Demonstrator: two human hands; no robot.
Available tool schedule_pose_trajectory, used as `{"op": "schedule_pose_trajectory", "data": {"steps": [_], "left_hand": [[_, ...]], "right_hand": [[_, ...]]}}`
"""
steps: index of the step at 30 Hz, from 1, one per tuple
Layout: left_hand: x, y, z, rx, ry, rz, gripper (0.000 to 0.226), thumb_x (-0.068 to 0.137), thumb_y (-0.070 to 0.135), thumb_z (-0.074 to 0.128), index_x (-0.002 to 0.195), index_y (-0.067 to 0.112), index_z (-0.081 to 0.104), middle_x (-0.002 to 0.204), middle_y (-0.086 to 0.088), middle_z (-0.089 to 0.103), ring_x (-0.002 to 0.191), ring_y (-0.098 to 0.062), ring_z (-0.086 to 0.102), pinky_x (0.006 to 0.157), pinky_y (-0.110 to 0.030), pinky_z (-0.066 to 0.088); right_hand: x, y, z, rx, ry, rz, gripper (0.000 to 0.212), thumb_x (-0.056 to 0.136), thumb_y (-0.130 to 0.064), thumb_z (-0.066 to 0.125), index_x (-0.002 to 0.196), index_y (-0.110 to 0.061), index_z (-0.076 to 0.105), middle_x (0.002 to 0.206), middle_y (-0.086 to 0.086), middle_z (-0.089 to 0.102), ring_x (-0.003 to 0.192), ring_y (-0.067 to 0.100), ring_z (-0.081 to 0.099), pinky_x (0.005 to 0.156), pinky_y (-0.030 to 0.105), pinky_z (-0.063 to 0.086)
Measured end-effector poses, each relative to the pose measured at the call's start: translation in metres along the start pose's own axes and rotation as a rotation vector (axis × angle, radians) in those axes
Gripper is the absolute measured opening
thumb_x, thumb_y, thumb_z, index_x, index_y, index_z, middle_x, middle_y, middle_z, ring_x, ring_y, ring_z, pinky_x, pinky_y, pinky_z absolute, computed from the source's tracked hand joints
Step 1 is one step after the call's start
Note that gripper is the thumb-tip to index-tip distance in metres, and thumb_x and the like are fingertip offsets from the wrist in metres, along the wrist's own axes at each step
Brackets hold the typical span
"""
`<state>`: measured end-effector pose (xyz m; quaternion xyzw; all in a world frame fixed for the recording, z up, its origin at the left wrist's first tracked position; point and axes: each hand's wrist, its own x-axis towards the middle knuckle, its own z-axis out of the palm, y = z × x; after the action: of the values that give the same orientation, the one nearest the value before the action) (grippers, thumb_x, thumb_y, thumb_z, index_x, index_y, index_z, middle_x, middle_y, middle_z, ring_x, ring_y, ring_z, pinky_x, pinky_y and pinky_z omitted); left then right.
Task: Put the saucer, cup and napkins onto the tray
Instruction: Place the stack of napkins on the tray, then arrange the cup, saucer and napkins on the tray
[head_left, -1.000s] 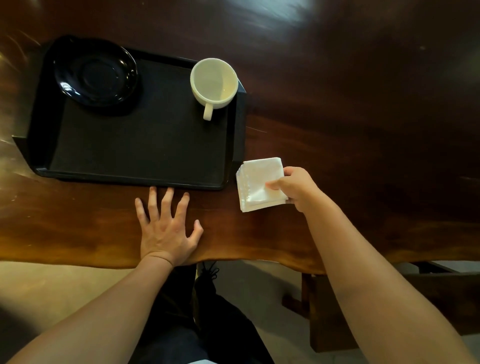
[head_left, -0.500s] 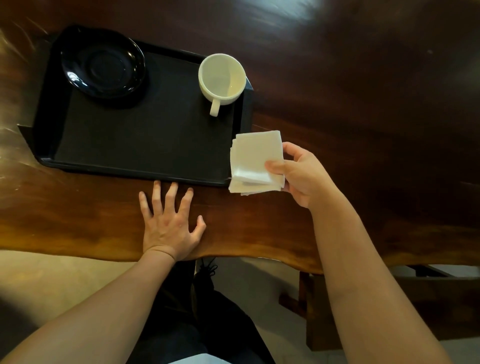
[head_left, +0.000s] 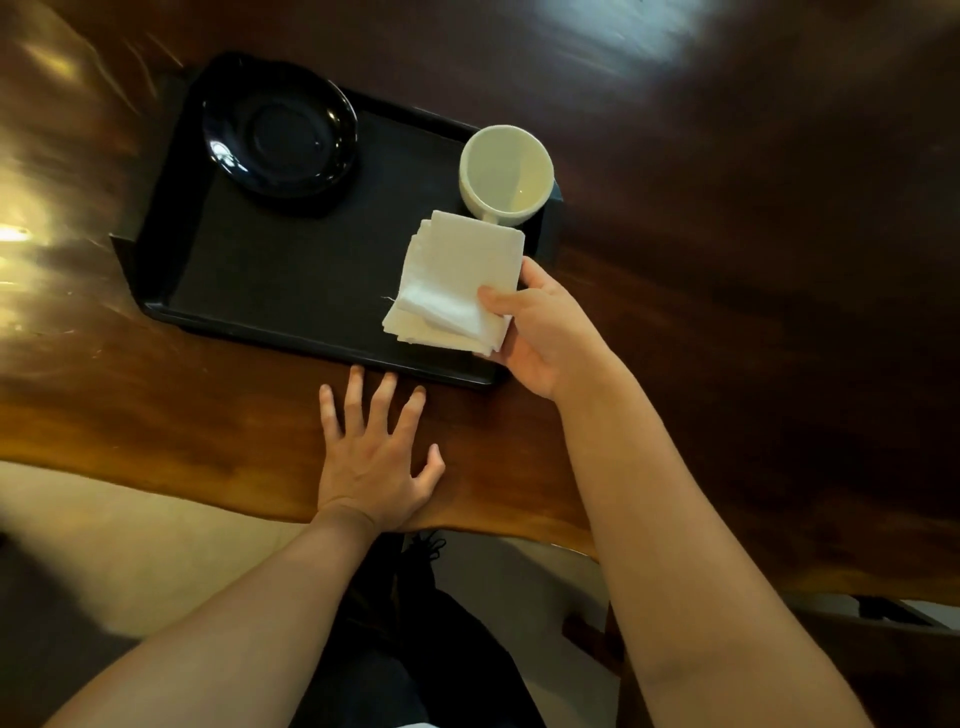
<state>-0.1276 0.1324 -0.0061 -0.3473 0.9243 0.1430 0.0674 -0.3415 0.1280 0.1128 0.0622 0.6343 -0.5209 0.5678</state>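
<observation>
A: Start at the left. What sits there?

B: A dark wooden worktop (head_left: 727, 260), glossy, with bright glare along its left side. On it lies a black tray (head_left: 291, 270), set at a slant. In the tray's far left corner is a black saucer (head_left: 280, 140), shiny, lying flat.

A: And the left hand?

B: The left hand (head_left: 376, 462) lies flat on the worktop just near of the tray's front rim, palm down, fingers spread, holding nothing. The longest fingertips come close to the rim; I cannot tell whether they touch it.

A: Moving right?

B: A white cup (head_left: 506, 171) stands upright in the tray's far right corner, empty as far as I can see. Its handle points toward the person and is mostly hidden behind the napkins (head_left: 457, 280).

A: Where are the napkins?

B: A white stack, slightly fanned, held over the right part of the tray, just near of the cup. Its far corner overlaps the cup's base from this view. Whether the stack rests on the tray floor or hangs above it, I cannot tell.

A: Who holds it?

B: The right hand (head_left: 545, 332) grips it at the right edge, thumb on top, fingers underneath. That hand sits over the tray's near right corner.
</observation>
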Motion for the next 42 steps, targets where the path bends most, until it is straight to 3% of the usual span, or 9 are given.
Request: {"op": "schedule_pose_trajectory", "data": {"steps": [9, 14, 17, 20, 24, 28, 32, 38, 42], "left_hand": [[0.000, -0.002, -0.001, -0.023, 0.001, 0.008, 0.069, 0.082, 0.058, 0.051, 0.142, 0.024, 0.046, 0.155, -0.016, 0.038, 0.150, -0.045, 0.018, 0.118, -0.068, 0.009], [0.000, -0.002, -0.001, -0.024, -0.017, 0.004, 0.071, 0.083, 0.059, 0.050, 0.145, 0.024, 0.047, 0.157, -0.015, 0.038, 0.149, -0.045, 0.020, 0.116, -0.070, 0.013], [0.001, -0.002, 0.000, -0.023, -0.018, 0.000, 0.071, 0.084, 0.059, 0.049, 0.145, 0.023, 0.047, 0.156, -0.016, 0.037, 0.149, -0.045, 0.021, 0.117, -0.070, 0.013], [0.001, -0.002, 0.000, -0.030, -0.024, 0.002, 0.071, 0.084, 0.059, 0.048, 0.145, 0.023, 0.046, 0.154, -0.016, 0.038, 0.148, -0.046, 0.021, 0.116, -0.070, 0.012], [-0.004, -0.003, 0.001, -0.016, -0.034, -0.007, 0.071, 0.083, 0.061, 0.048, 0.144, 0.024, 0.047, 0.151, -0.016, 0.040, 0.147, -0.046, 0.023, 0.115, -0.071, 0.015], [-0.001, -0.003, 0.006, -0.016, -0.026, 0.003, 0.071, 0.083, 0.061, 0.047, 0.144, 0.024, 0.047, 0.151, -0.016, 0.041, 0.147, -0.046, 0.023, 0.116, -0.071, 0.014], [0.002, -0.002, 0.002, -0.018, -0.025, -0.006, 0.071, 0.084, 0.061, 0.048, 0.145, 0.024, 0.047, 0.153, -0.015, 0.039, 0.147, -0.045, 0.022, 0.117, -0.070, 0.011], [0.001, -0.003, 0.003, -0.021, -0.033, -0.007, 0.071, 0.083, 0.061, 0.049, 0.145, 0.025, 0.047, 0.154, -0.015, 0.039, 0.148, -0.045, 0.023, 0.117, -0.070, 0.011], [0.001, -0.003, 0.004, -0.021, -0.027, -0.006, 0.072, 0.083, 0.060, 0.050, 0.145, 0.024, 0.047, 0.153, -0.015, 0.039, 0.148, -0.045, 0.023, 0.117, -0.070, 0.011]], "right_hand": [[0.049, 0.011, 0.051, 0.006, -0.087, 0.107, 0.052, 0.099, 0.006, 0.047, 0.140, -0.026, 0.048, 0.141, 0.008, 0.055, 0.124, 0.034, 0.057, 0.097, 0.054, 0.053], [0.060, 0.020, 0.058, -0.125, 0.007, 0.136, 0.053, 0.100, 0.002, 0.049, 0.148, -0.020, 0.044, 0.145, 0.010, 0.053, 0.125, 0.034, 0.056, 0.098, 0.054, 0.054], [0.058, 0.022, 0.047, -0.191, 0.092, 0.104, 0.051, 0.101, -0.001, 0.052, 0.150, -0.014, 0.043, 0.141, 0.012, 0.056, 0.119, 0.033, 0.062, 0.090, 0.046, 0.059], [0.058, 0.016, 0.031, -0.271, 0.226, 0.050, 0.042, 0.099, -0.006, 0.056, 0.141, -0.011, 0.052, 0.129, 0.013, 0.065, 0.108, 0.028, 0.069, 0.084, 0.038, 0.061], [0.061, 0.004, 0.013, -0.145, 0.414, -0.053, 0.038, 0.098, -0.014, 0.062, 0.135, -0.015, 0.054, 0.117, 0.007, 0.068, 0.094, 0.020, 0.072, 0.075, 0.032, 0.062], [0.068, -0.007, 0.009, -0.100, 0.370, -0.071, 0.045, 0.097, -0.025, 0.066, 0.139, -0.020, 0.054, 0.110, 0.004, 0.069, 0.088, 0.017, 0.071, 0.072, 0.030, 0.059], [0.077, -0.011, 0.018, -0.108, 0.355, -0.077, 0.030, 0.098, -0.032, 0.064, 0.123, -0.016, 0.067, 0.110, 0.005, 0.071, 0.081, 0.016, 0.066, 0.062, 0.026, 0.053], [0.084, -0.015, 0.026, -0.145, 0.345, -0.066, 0.014, 0.099, -0.030, 0.063, 0.100, -0.019, 0.072, 0.106, 0.003, 0.071, 0.084, 0.014, 0.066, 0.068, 0.027, 0.055], [0.090, -0.022, 0.032, -0.009, 0.305, -0.022, 0.019, 0.098, -0.026, 0.065, 0.110, -0.014, 0.073, 0.107, 0.004, 0.071, 0.087, 0.016, 0.067, 0.065, 0.027, 0.053]]}}
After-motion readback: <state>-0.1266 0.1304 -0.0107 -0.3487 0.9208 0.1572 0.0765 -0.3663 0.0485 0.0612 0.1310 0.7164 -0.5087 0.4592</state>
